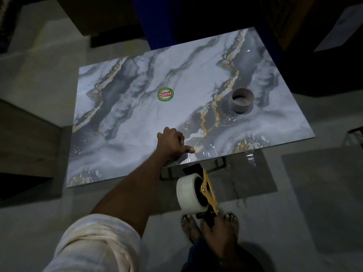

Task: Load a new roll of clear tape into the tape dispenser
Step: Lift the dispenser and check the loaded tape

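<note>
Your left hand [172, 141] rests on the marble-patterned worktop [137, 114] near its front edge. The empty brown cardboard tape core [242, 100] stands on the worktop's right side, well apart from that hand; the round green-and-red sticker [165, 94] lies left of it. Your right hand [218, 235] holds the yellow-framed tape dispenser [208, 193] before the worktop's edge, above the floor, with the white roll of clear tape [189, 194] on it.
</note>
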### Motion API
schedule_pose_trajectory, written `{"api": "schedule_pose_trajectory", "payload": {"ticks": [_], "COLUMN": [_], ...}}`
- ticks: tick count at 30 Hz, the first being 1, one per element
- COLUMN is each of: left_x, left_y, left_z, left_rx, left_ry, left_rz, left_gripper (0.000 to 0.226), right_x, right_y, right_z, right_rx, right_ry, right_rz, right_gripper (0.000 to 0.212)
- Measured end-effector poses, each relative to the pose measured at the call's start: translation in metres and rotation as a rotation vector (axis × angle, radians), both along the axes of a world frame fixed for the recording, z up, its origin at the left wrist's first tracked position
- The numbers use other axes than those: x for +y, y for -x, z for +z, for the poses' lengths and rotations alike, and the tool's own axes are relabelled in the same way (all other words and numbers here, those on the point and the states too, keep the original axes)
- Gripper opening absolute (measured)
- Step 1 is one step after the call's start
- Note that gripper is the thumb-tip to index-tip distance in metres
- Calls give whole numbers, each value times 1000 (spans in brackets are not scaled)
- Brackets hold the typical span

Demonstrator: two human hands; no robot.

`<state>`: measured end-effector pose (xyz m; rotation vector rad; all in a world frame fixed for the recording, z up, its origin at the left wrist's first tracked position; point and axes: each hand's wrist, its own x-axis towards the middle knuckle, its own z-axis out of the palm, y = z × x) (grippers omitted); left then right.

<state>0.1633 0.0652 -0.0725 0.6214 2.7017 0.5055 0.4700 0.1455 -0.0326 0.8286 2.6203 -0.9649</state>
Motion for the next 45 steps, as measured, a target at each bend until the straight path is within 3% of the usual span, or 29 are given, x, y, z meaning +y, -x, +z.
{"api": "schedule_pose_trajectory", "payload": {"ticks": [4, 7, 18, 21, 25, 32, 45], "left_x": [1, 3, 5, 6, 6, 8, 10], "left_y": [-1, 1, -1, 0, -2, -2, -1], "left_z": [0, 1, 5, 5, 7, 10, 9], "left_rx": [-29, -56, -69, -80, -78, -100, -124], "left_ry": [23, 50, 46, 48, 58, 91, 129], "left_rz": [40, 52, 75, 66, 75, 72, 82], "left_gripper": [66, 63, 62, 63, 62, 60, 59], "right_x": [-2, 3, 20, 30, 41, 49, 95], "right_y": [6, 8, 27, 28, 37, 35, 83], "right_z": [-12, -23, -47, -64, -81, -85, -74], "right_rx": [-132, -183, -269, -297, -300, -329, -361], "right_ry": [168, 244, 244, 253, 223, 208, 71], "right_rz": [-33, -82, -131, -115, -93, -54, 129], "right_gripper": [32, 24, 15, 27, 10, 7, 25]}}
